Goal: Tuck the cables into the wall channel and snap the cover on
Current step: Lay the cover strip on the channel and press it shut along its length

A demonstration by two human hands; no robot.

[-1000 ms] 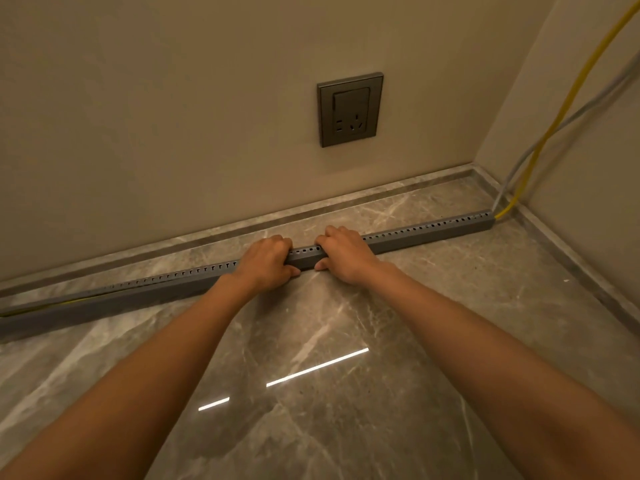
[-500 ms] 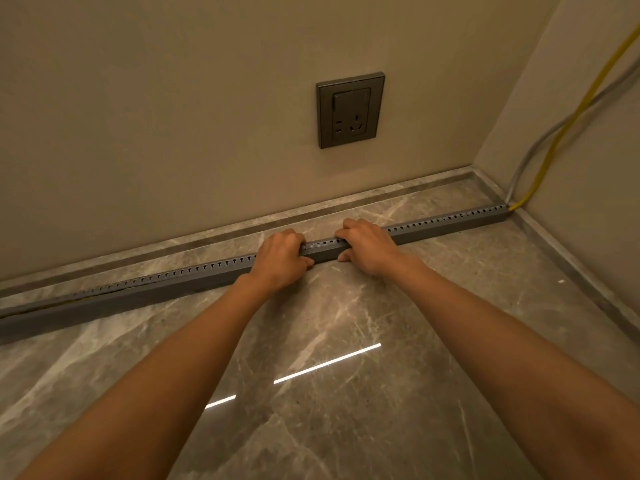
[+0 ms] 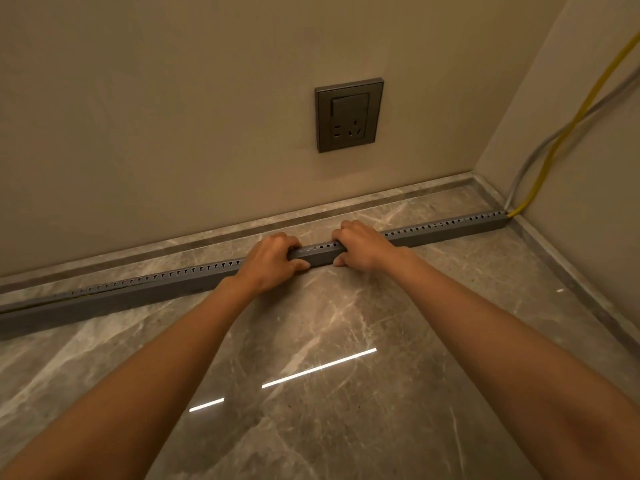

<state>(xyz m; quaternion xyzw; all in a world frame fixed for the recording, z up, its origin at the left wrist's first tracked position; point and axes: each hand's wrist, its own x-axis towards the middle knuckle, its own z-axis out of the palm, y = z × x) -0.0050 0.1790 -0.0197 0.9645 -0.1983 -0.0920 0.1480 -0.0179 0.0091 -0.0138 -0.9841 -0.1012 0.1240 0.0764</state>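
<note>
Channel (image 3: 114, 303) lies on the floor (image 3: 311, 427), long axis from eight o'clock to two o'clock, straight ahead of both hands; toward eight o'clock the cover (image 3: 156, 277) looks unseated, a sliver of yellow showing in the gap; left hand (image 3: 272, 265) curls over the channel mid-length, thumb on its near face; right hand (image 3: 363, 245) grips likewise just beside it; yellow cable (image 3: 554, 150) and grey cable (image 3: 517, 178) leave the two o'clock end and climb the wall; the gapped stretch lies nearer the left hand.
</note>
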